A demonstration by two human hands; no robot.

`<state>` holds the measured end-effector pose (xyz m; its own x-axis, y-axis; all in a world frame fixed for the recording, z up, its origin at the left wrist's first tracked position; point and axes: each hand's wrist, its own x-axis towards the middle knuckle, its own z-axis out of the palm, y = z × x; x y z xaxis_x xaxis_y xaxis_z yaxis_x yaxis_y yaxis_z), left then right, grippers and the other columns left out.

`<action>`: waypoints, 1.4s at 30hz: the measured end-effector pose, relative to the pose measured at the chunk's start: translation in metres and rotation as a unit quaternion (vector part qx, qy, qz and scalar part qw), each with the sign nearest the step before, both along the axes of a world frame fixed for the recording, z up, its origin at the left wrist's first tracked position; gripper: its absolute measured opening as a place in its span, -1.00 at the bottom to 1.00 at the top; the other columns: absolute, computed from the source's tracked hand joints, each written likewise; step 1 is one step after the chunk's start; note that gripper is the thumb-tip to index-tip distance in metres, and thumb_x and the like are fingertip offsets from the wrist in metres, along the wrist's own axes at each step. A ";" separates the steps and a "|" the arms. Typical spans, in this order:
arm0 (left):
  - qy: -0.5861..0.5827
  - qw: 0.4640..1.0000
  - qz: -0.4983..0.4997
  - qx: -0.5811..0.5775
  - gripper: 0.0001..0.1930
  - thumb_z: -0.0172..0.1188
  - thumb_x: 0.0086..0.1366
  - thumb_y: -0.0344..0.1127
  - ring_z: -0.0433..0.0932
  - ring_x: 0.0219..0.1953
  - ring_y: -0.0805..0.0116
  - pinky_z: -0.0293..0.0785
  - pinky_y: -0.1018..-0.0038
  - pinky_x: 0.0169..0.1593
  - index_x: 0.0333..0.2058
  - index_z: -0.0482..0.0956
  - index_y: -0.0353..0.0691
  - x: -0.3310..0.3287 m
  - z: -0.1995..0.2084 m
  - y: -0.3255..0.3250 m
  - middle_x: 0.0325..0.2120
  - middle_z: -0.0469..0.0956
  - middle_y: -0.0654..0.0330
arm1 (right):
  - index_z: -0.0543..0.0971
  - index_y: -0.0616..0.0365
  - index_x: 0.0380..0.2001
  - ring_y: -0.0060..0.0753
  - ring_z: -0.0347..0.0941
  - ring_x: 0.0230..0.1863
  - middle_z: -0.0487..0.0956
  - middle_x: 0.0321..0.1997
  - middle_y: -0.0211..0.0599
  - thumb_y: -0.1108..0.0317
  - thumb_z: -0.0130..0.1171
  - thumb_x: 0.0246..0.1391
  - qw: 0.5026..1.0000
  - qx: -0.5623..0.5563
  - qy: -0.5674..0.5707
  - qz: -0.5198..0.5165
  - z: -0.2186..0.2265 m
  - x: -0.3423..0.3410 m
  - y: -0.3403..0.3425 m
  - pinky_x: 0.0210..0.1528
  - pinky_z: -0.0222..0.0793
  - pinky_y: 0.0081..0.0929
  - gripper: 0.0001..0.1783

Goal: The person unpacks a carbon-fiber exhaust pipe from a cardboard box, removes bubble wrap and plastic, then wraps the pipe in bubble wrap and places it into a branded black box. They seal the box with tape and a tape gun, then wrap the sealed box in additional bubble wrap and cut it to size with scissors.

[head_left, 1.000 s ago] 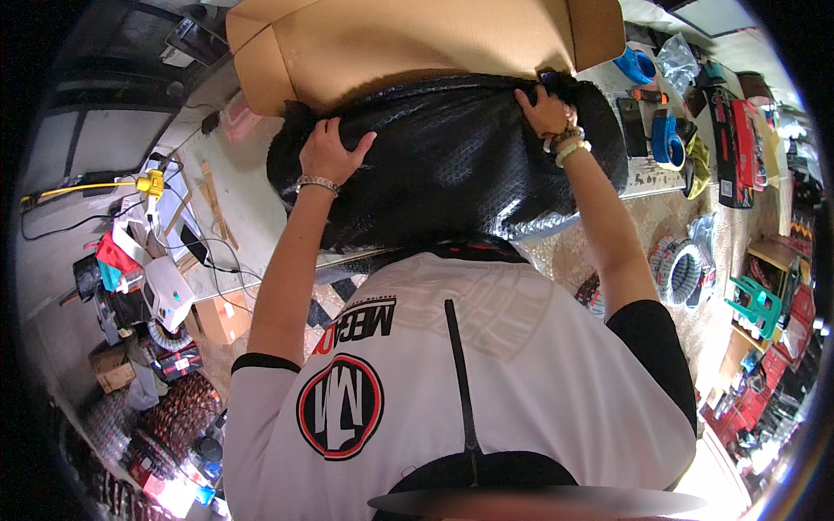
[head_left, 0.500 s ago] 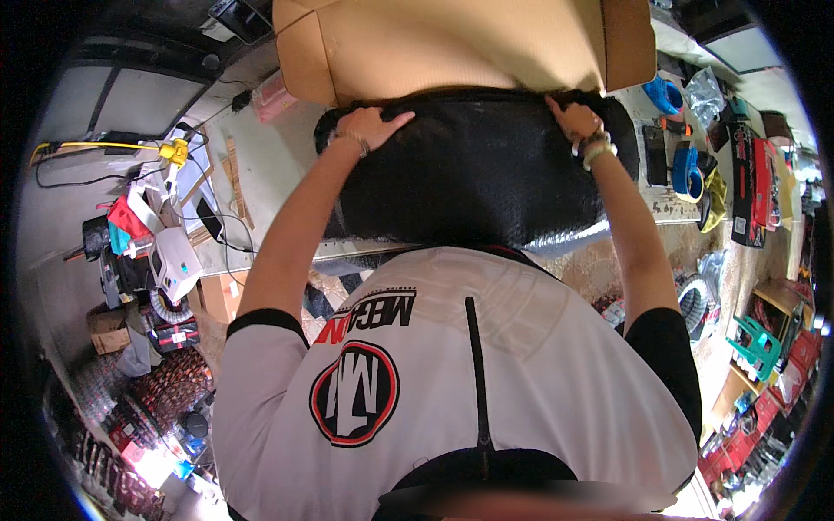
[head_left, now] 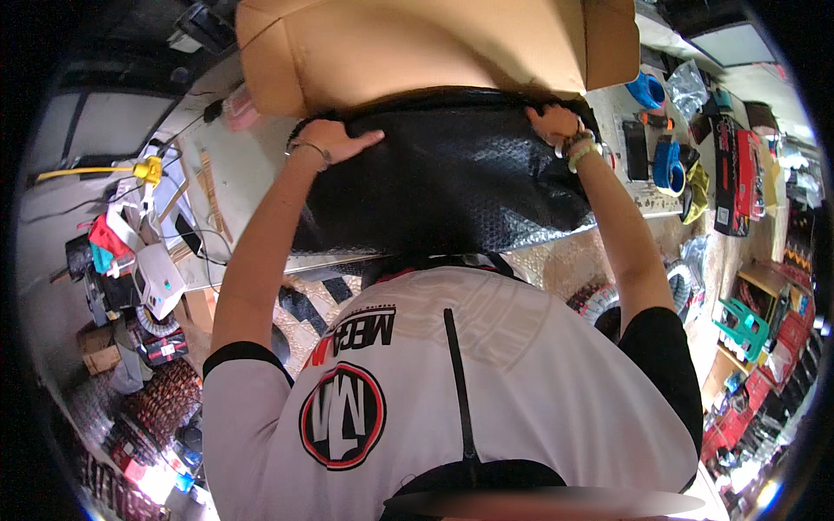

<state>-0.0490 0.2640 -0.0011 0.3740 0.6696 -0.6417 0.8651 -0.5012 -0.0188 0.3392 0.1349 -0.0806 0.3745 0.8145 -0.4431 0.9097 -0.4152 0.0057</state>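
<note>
Black bubble wrap (head_left: 434, 187), wrapped into a wide bundle, lies across the table in front of me, against the cardboard. My left hand (head_left: 334, 141) grips its far left end. The thumb stretches inward over the top, and the other fingers reach round the edge, partly hidden. At the far right end, my right hand (head_left: 556, 128) holds the wrap with bent fingers. Behind the bundle an opened brown cardboard box (head_left: 443, 52) spreads its flaps. What is inside the wrap is hidden.
Left on the table (head_left: 248, 165) are papers, a phone (head_left: 186, 233) and a yellow power socket (head_left: 149, 170) with cables. To the right lie blue tape rolls (head_left: 667, 165), a yellow-and-black roll (head_left: 695, 193) and a dark box (head_left: 728, 174). A green stool (head_left: 740, 326) stands lower right.
The wrap's surface has shifted, showing more bubble texture on the right. My right hand's fingers have bent more over the edge. The whole view has moved slightly.
</note>
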 end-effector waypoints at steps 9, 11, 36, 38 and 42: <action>-0.019 0.981 0.131 -0.143 0.15 -0.35 -0.04 0.69 0.39 0.13 -0.07 0.18 0.24 0.25 -0.08 0.56 -0.44 0.008 -0.054 0.026 -0.01 0.46 -0.24 | 0.63 0.22 -0.20 0.07 0.53 -0.06 0.60 -0.15 0.08 -0.63 -0.36 -0.09 0.998 -0.029 0.057 0.005 0.005 0.025 0.009 -0.01 0.42 -0.13 0.07; -0.023 0.988 0.118 -0.097 0.14 -0.34 -0.04 0.70 0.42 0.10 -0.08 0.23 0.25 0.21 -0.10 0.57 -0.43 0.009 -0.059 0.023 -0.02 0.47 -0.24 | 0.62 0.21 -0.16 0.08 0.52 -0.05 0.59 -0.12 0.08 -0.57 -0.38 -0.02 0.998 0.054 0.008 0.017 -0.006 0.021 0.004 0.02 0.40 -0.10 0.03; -0.575 0.818 0.005 0.033 -0.78 0.31 0.07 -0.42 0.57 -0.21 0.15 0.49 0.38 -0.07 -0.25 0.59 -0.16 -0.075 0.033 -0.105 -0.30 0.59 0.16 | 0.58 0.08 -0.34 -0.07 0.45 -0.11 0.49 -0.16 -0.24 0.39 0.28 -0.16 0.886 0.291 0.110 0.344 0.107 0.016 -0.130 -0.12 0.40 -0.20 -0.78; -0.382 0.919 -0.094 0.013 -0.80 0.30 0.08 -0.40 0.58 -0.19 0.13 0.49 0.35 -0.05 -0.26 0.61 -0.13 -0.060 0.027 -0.124 -0.27 0.60 0.15 | 0.59 0.06 -0.36 -0.09 0.45 -0.10 0.49 -0.15 -0.24 0.44 0.28 -0.22 0.915 0.254 0.058 0.307 0.108 0.006 -0.134 -0.09 0.41 -0.22 -0.76; -0.182 0.977 -0.063 -0.094 -0.82 0.29 0.04 -0.41 0.54 -0.11 0.09 0.47 0.26 -0.04 -0.31 0.63 -0.14 -0.058 -0.017 -0.153 -0.31 0.58 0.07 | 0.59 0.08 -0.27 -0.02 0.51 -0.20 0.51 -0.30 -0.17 0.24 0.16 -0.03 0.911 -0.040 0.184 0.367 0.070 -0.037 -0.161 -0.12 0.45 -0.21 -0.75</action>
